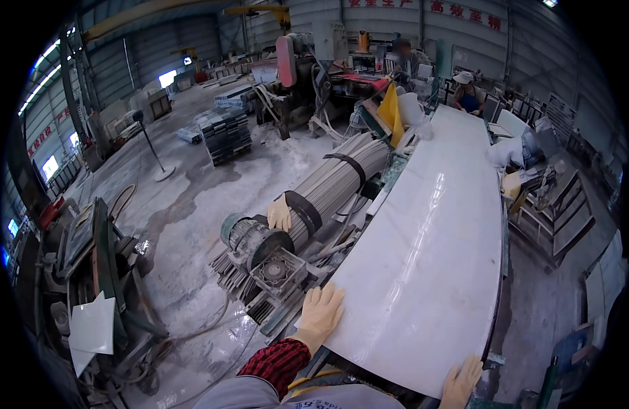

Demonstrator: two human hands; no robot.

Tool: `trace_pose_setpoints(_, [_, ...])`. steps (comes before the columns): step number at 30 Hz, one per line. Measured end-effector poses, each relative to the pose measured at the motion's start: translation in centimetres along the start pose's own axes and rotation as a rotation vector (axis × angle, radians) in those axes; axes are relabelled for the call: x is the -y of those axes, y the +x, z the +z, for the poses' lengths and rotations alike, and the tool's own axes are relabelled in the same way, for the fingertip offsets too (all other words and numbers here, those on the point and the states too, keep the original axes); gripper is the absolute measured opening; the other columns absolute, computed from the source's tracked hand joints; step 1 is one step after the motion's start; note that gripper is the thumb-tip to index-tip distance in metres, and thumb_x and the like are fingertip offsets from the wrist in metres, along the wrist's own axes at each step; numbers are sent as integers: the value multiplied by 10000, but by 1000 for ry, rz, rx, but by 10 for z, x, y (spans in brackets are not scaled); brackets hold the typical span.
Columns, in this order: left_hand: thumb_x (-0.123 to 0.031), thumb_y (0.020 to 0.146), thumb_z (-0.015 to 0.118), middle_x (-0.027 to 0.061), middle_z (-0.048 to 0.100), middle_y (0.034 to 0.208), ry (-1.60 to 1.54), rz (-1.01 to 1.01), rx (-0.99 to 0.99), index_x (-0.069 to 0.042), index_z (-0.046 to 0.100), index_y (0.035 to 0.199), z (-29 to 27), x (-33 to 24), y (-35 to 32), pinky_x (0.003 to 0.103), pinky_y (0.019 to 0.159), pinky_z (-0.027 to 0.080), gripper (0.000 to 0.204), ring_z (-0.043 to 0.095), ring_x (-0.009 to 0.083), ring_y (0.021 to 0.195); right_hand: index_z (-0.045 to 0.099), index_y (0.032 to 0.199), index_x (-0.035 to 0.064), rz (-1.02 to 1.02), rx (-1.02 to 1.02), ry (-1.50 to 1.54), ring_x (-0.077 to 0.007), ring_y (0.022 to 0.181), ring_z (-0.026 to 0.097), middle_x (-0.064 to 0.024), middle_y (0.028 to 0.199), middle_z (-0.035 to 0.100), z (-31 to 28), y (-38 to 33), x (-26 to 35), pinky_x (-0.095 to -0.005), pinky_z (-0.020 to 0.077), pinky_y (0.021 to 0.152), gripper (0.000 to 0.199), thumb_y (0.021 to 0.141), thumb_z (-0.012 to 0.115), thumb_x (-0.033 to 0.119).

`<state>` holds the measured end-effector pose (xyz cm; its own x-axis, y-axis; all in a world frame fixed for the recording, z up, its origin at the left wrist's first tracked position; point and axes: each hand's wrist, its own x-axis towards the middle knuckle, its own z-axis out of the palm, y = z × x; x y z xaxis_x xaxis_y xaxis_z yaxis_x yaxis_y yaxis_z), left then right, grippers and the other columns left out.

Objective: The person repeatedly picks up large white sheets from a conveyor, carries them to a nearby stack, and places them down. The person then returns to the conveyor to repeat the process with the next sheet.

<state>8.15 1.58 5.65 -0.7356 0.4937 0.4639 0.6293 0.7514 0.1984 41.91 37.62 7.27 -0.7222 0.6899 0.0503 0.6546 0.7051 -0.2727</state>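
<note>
A long, glossy white stone slab (pixel 423 266) stretches away from me, its near end at my body. My left hand (pixel 320 316), in a cream rubber glove, rests on the slab's near left corner with its fingers stretched out. On the near right corner lies my right hand (pixel 462 383), gloved alike, fingers extended over the edge; its thumb is not clear. Left of the slab are a dusty electric motor (pixel 246 235) with a gearbox (pixel 277 274) and a strapped bundle of thin strips (pixel 328 180). A loose cream glove (pixel 279 213) lies against the bundle's black strap.
At the slab's far end is a co-worker (pixel 467 94) in a pale hat; another person (pixel 404 65) is farther back. A metal rack (pixel 554 218) stands to the right. Leaning boards (pixel 100 273) and a stack of dark slabs (pixel 224 133) are to the left, above wet floor.
</note>
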Motion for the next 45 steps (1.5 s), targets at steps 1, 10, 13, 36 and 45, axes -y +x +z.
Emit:
trace_pose_setpoints(1, [-281, 1064, 780, 178, 652, 1515, -5, -23, 27, -165, 683, 1485, 2, -1, 4, 593, 1198, 487, 448, 615, 446, 1374, 478, 1853, 4, 39, 10, 29, -453, 1828, 296, -269, 1941, 417, 5, 6, -1, -611, 245, 1480, 782, 1283, 528, 537])
trace_pose_setpoints(10, [-230, 1063, 795, 149, 632, 1528, -19, 11, 80, -178, 682, 1495, 8, -6, 37, 611, 1252, 469, 449, 566, 430, 1491, 556, 1756, -80, -94, -104, -37, -507, 1785, 393, -336, 1873, 493, 54, 88, -37, -649, 280, 1465, 651, 1189, 649, 227])
trace_pose_setpoints(13, [-224, 1057, 798, 127, 626, 1505, -21, 28, 74, -186, 680, 1470, 7, -7, 44, 622, 1243, 471, 431, 562, 401, 1489, 564, 1777, -20, -45, -89, -47, -467, 1799, 395, -290, 1889, 500, 57, 107, -37, -651, 269, 1465, 636, 1203, 650, 239])
trace_pose_setpoints(36, [-190, 1085, 736, 169, 649, 1551, 10, 70, 101, -141, 668, 1526, 17, 2, 63, 557, 1151, 498, 449, 606, 424, 1427, 638, 1716, -14, -82, -199, 88, -515, 1738, 470, -327, 1830, 556, 78, 139, -65, -674, 283, 1452, 607, 1173, 694, 250])
trace_pose_setpoints(45, [-168, 1084, 735, 178, 657, 1542, -7, 95, 94, -131, 677, 1509, 19, 5, 63, 564, 1155, 507, 431, 616, 428, 1429, 663, 1678, -52, -190, -253, 37, -547, 1668, 531, -360, 1765, 605, 64, 135, -54, -669, 336, 1436, 575, 1173, 702, 220])
